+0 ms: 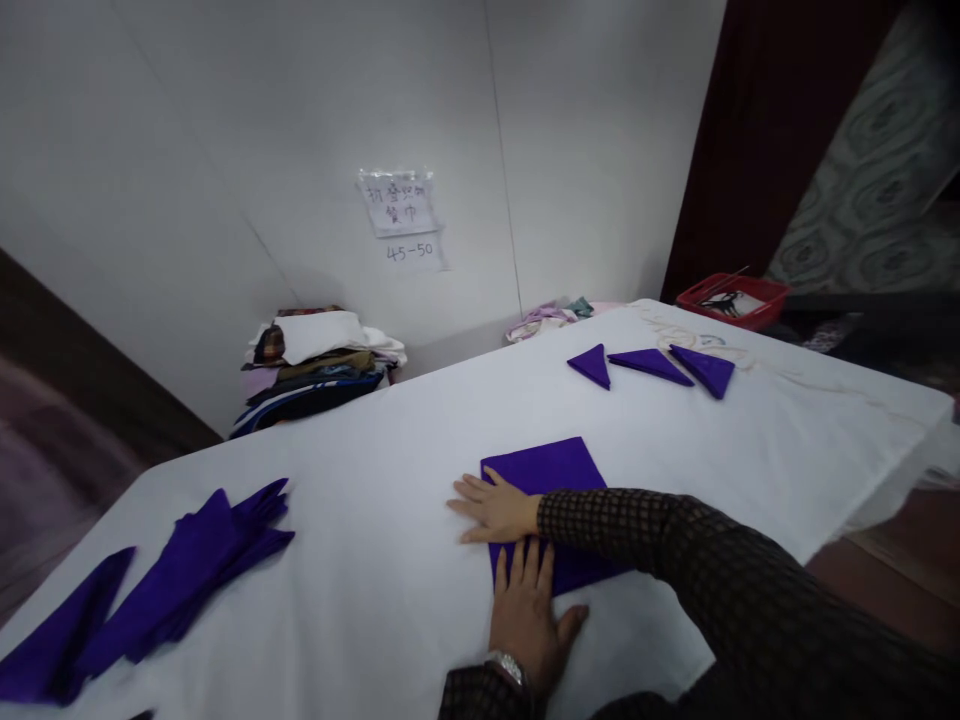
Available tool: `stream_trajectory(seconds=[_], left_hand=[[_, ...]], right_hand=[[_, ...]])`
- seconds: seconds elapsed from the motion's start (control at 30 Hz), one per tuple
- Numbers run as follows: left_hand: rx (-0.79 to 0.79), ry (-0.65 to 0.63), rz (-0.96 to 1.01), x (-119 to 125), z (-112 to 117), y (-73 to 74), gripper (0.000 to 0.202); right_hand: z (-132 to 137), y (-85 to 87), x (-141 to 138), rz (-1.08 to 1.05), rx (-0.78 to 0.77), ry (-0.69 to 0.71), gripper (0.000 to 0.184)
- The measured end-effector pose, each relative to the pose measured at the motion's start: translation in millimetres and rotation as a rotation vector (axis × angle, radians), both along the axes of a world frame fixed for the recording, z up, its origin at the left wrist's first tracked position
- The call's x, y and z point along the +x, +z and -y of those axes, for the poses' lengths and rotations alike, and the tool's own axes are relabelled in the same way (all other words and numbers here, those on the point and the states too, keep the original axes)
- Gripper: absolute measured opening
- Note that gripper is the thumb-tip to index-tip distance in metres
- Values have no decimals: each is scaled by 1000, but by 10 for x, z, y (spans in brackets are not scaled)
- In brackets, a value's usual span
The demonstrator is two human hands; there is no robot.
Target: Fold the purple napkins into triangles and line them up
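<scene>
A purple cloth napkin (551, 462), folded into a flat square, lies before me on the white-covered table (375, 560). My right hand (499, 508) reaches across from the right, palm down on the napkin's left side. Its fingers are spread and run past the edge onto the tablecloth. Nearer to me, my left hand (525, 610), with a silver watch at the wrist, rests its outstretched fingertips flat on the napkin's near left part. Neither hand grips anything. My right forearm covers part of the napkin's middle and right side.
Three purple napkins folded into triangles (651, 366) lie at the far right. More loose purple napkins (199, 570) are heaped on the left. Beyond the table's far edge stand a stack of clothes (315, 360) and a red basket (735, 302). A handwritten sign (400, 205) hangs on the wall.
</scene>
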State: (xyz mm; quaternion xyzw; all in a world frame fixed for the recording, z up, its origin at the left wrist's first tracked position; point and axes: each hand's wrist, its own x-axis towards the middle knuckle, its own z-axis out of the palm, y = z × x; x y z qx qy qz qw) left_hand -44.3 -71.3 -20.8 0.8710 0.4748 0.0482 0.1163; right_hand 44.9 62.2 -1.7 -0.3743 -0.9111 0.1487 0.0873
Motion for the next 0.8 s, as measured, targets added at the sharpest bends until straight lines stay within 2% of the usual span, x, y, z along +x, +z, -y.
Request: stream_trajectory(seconds=[0.1, 0.37, 0.47, 0.57, 0.67, 0.73, 0.8], left_hand=[[41, -20, 10, -13, -16, -81, 78], [22, -70, -60, -91, -119, -317, 76], [17, -92, -66, -124, -143, -370, 75], [31, -88, -69, -126, -145, -348, 74], [47, -74, -89, -104, -135, -280, 73], [52, -72, -99, -89, -125, -233, 73], [49, -69, -99, -80, -117, -195, 74]], right_hand=[[-93, -41, 27, 7, -12, -6, 77], [-739, -141, -31, 22, 61, -165, 82], [-934, -146, -9, 21, 83, -258, 80], [-1064, -42, 33, 13, 72, -417, 73], [-1003, 117, 49, -25, 19, -523, 69], [-803, 188, 44, -64, 43, -443, 69], [-502, 194, 42, -83, 74, -271, 70]])
